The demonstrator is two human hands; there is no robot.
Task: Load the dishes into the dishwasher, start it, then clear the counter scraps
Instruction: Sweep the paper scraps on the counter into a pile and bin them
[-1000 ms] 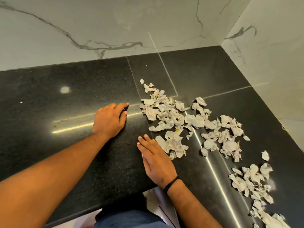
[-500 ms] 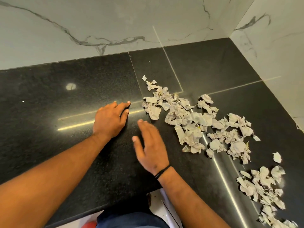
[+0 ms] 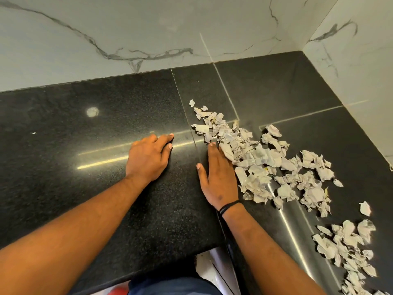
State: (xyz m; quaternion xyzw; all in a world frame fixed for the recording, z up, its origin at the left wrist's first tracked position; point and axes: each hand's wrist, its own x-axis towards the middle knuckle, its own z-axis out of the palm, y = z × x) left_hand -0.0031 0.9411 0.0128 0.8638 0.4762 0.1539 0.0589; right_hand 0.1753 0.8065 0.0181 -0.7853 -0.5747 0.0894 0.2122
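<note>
Torn grey-white paper scraps [image 3: 261,160] lie scattered on the black granite counter [image 3: 106,188], running from the middle toward the right. A second heap of scraps [image 3: 348,250] sits near the lower right edge. My right hand [image 3: 217,173], with a black band on the wrist, lies flat on the counter, fingers straight, its outer edge touching the left side of the main pile. My left hand [image 3: 148,156] rests palm down on the bare counter to the left of the scraps, fingers loosely bent, holding nothing.
White marble walls [image 3: 148,35] close the counter at the back and on the right, forming a corner at the upper right. The counter's front edge [image 3: 170,271] runs along the bottom, with my blue clothing below it.
My right hand lifted off the pile's near side, swung left and forward, and now lies flat against the pile's left edge. The scraps have shifted slightly right. My left hand stays in place.
</note>
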